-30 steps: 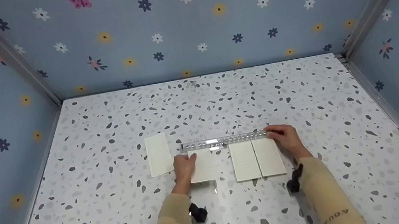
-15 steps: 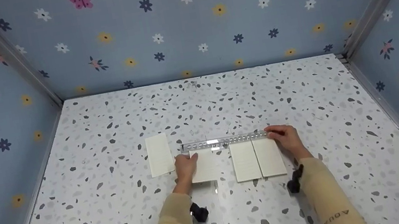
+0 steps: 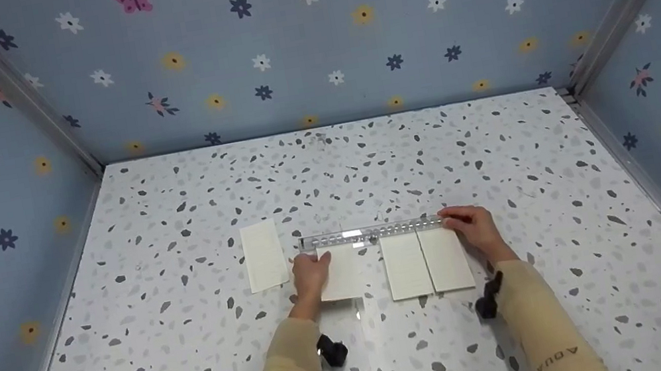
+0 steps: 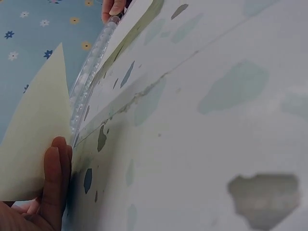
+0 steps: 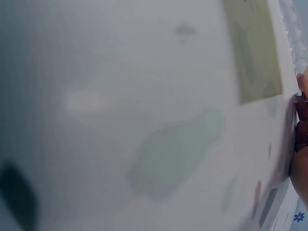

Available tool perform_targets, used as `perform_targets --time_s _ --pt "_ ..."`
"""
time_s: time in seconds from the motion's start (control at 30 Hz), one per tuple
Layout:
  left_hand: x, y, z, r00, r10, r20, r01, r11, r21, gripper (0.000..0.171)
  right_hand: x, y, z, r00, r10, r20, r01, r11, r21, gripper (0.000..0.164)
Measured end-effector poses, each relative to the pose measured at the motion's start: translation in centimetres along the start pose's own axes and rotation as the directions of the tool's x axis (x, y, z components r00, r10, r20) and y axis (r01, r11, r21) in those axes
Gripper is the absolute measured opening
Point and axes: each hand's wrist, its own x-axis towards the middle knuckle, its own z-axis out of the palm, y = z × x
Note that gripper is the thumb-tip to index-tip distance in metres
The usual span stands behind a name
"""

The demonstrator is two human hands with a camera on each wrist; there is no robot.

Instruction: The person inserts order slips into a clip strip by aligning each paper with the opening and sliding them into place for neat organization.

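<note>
My left hand [image 3: 312, 274] pinches a cream sheet of paper [image 3: 340, 274], thumb on top and fingers beneath. In the left wrist view this sheet [image 4: 36, 130] stands tilted up from the table over the fingers [image 4: 52, 178]. Along its upper edge runs a clear plastic ruler [image 3: 372, 232] with a row of holes. My right hand [image 3: 474, 232] holds the ruler's right end between thumb and fingers. Below the ruler's right half, two more cream sheets lie side by side, a left one [image 3: 406, 267] and a right one [image 3: 446, 260].
Another cream lined sheet [image 3: 264, 257] lies slightly askew to the left of my left hand. The white speckled tabletop [image 3: 329, 179] has a thin seam running toward the front. Blue flowered panels [image 3: 305, 35] enclose the back and sides.
My left hand has slid slightly to the right with its sheet, toward the pair of sheets. The right hand and the ruler stay where they were.
</note>
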Motion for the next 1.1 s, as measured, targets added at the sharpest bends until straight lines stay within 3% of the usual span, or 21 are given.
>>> perform_targets --time_s 0.27,0.33,0.6,0.9,1.1 --pt "-0.2 0.3 0.3 1.0 0.016 -0.027 -0.016 1.0 0.001 0.03 -0.2 -1.0 -0.1 1.0 0.025 0.007 -0.025 1.0 -0.013 0.022" --pt "-0.1 0.2 0.3 0.999 0.032 -0.034 -0.032 0.999 -0.001 0.028 0.2 0.0 0.0 0.999 0.031 0.006 -0.031 0.999 -0.032 0.023" --pt "-0.1 0.1 0.5 0.999 0.029 -0.027 -0.029 1.0 0.011 0.029 0.1 -0.1 0.0 1.0 0.029 -0.007 -0.029 0.999 -0.025 0.023" --pt "-0.2 0.1 1.0 0.99 0.134 -0.048 -0.136 0.99 -0.043 0.022 0.0 0.1 0.0 0.999 -0.033 0.003 0.033 0.999 0.033 0.022" --pt "-0.3 0.1 1.3 0.989 0.134 -0.061 -0.137 0.989 -0.055 0.023 0.1 0.1 0.0 1.0 -0.011 0.003 0.011 1.0 0.024 0.023"
